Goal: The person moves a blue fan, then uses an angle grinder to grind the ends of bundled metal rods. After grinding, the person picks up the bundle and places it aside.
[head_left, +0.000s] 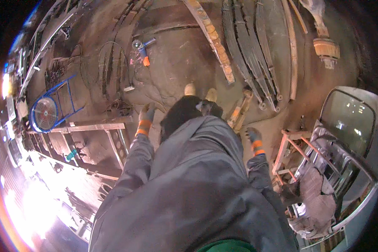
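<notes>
My left hand point(145, 116), in a grey work glove with an orange cuff, hangs beside my left thigh with its fingers apart and nothing in it. On the other side my right hand point(253, 136), gloved the same way, hangs by my right hip, its fingers loosely bent and no object visible in them. Neither hand touches anything that I can see. A blue and orange angle grinder point(143, 54) lies on the floor ahead of my feet, to the left. Close to my right foot lies a rusty bar point(238, 110) with orange patches.
Several leaf springs point(250, 46) lie ahead on the right, beside a long rusty strip point(212, 38). A rusty axle part point(326, 48) is farther right. At left are a blue-framed fan point(45, 113) and a metal frame point(92, 127); at right, an orange stand point(282, 153) and vehicle door point(350, 119).
</notes>
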